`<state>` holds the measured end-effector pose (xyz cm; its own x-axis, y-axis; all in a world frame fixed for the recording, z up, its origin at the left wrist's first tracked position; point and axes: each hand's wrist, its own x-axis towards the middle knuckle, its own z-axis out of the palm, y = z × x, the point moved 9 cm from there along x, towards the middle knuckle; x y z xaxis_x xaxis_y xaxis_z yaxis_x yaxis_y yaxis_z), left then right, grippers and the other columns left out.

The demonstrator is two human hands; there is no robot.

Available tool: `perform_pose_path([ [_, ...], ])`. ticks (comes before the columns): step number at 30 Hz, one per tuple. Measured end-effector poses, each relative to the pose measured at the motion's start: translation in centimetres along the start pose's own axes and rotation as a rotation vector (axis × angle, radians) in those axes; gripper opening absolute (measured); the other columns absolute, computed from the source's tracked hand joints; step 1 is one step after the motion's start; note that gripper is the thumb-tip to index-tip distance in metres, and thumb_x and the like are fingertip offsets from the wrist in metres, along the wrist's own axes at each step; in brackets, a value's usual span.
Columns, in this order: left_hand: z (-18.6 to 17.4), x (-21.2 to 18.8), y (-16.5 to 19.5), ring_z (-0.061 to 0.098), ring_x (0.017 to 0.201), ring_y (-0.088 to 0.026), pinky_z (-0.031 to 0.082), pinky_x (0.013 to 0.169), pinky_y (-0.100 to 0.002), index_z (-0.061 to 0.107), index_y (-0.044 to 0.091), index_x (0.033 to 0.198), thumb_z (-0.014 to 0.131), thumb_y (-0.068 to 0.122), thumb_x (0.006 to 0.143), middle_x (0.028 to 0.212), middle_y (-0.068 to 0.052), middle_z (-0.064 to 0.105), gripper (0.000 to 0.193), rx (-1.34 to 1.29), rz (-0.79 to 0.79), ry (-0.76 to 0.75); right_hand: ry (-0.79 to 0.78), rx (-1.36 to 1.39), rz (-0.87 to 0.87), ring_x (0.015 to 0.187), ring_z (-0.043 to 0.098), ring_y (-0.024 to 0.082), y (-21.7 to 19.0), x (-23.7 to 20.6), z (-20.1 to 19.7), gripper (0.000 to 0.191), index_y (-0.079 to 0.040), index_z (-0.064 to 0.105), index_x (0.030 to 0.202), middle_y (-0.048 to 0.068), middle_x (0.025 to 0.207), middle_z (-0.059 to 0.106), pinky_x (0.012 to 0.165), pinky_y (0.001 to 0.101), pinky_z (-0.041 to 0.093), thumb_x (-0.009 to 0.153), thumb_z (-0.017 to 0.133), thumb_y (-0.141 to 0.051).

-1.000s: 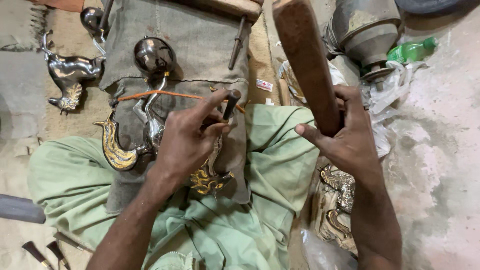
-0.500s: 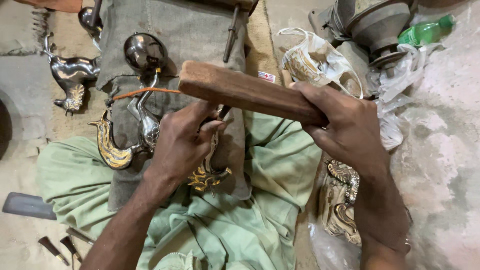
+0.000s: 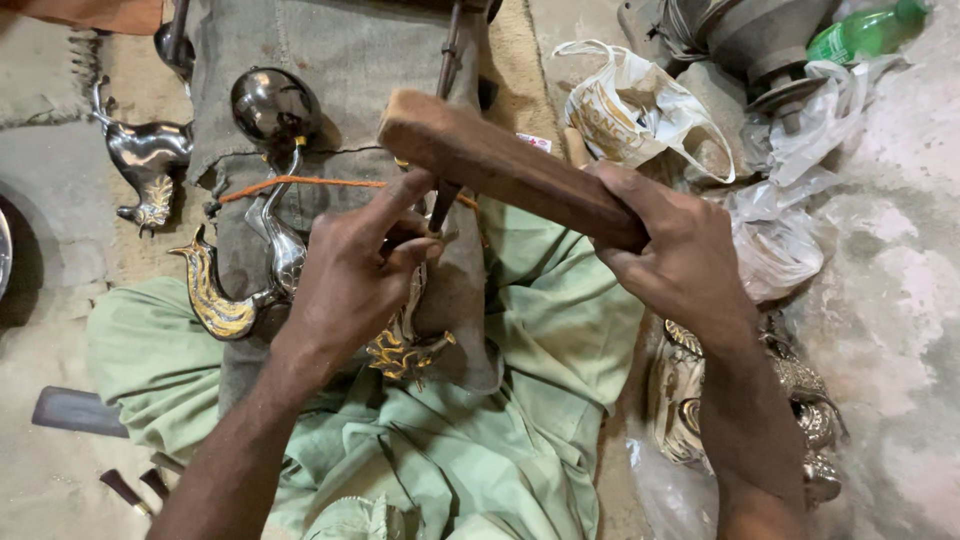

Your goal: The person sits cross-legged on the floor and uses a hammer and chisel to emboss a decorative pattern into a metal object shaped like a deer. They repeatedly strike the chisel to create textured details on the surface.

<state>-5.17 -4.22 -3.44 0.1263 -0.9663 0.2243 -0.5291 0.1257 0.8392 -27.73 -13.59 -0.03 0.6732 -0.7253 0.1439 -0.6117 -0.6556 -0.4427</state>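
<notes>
The left hand [image 3: 350, 275] pinches a thin metal rod [image 3: 443, 200] standing on a shiny metal bird [image 3: 405, 335] on the lap. The right hand [image 3: 675, 255] grips a wooden block [image 3: 500, 165] tight, over the rod's top. A white plastic bag [image 3: 625, 105] lies open nearby; its inside is hidden.

White printed plastic bag [image 3: 640, 105], green bottle [image 3: 865, 30] upper right
</notes>
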Motion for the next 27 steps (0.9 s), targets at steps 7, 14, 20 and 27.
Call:
perform_pose_path([
  [7,0.2,-0.2,0.8,0.071,0.073,-0.030,0.055,0.065,-0.044,0.057,0.013,0.142,0.078,0.005,0.087,0.088,-0.014,0.073,0.059,0.120,0.057,-0.020,0.104,0.024,-0.046,0.083,0.074,0.024,1.0,0.3,1.3,0.067,-0.017,0.058,0.141,0.016,0.097,0.075,0.071,0.0389,0.057,0.079,0.082,-0.009],
  [14,0.1,-0.7,1.1,0.074,0.081,-0.031,0.057,0.069,-0.043,0.057,0.014,0.143,0.075,0.002,0.090,0.094,-0.015,0.073,0.057,0.107,0.069,0.054,0.121,0.477,0.142,0.066,0.065,0.017,2.8,1.5,2.3,0.064,-0.019,0.050,0.140,0.009,0.088,0.069,0.061,0.0354,0.055,0.084,0.081,-0.010],
  [20,0.2,-0.6,0.7,0.074,0.079,-0.031,0.057,0.068,-0.043,0.057,0.015,0.143,0.076,0.004,0.090,0.093,-0.015,0.074,0.057,0.106,0.060,0.035,0.056,0.233,-0.099,0.074,0.071,0.021,0.9,2.4,1.8,0.060,-0.017,0.050,0.143,0.009,0.090,0.069,0.072,0.0370,0.059,0.090,0.078,-0.013],
  [27,0.1,-0.5,0.9,0.075,0.079,-0.031,0.059,0.068,-0.043,0.055,0.016,0.144,0.074,0.002,0.090,0.093,-0.014,0.074,0.059,0.109,0.090,0.028,0.067,0.245,-0.106,0.082,0.073,0.023,0.2,1.6,1.1,0.055,-0.017,0.048,0.144,0.007,0.096,0.071,0.077,0.0380,0.059,0.098,0.078,-0.017],
])
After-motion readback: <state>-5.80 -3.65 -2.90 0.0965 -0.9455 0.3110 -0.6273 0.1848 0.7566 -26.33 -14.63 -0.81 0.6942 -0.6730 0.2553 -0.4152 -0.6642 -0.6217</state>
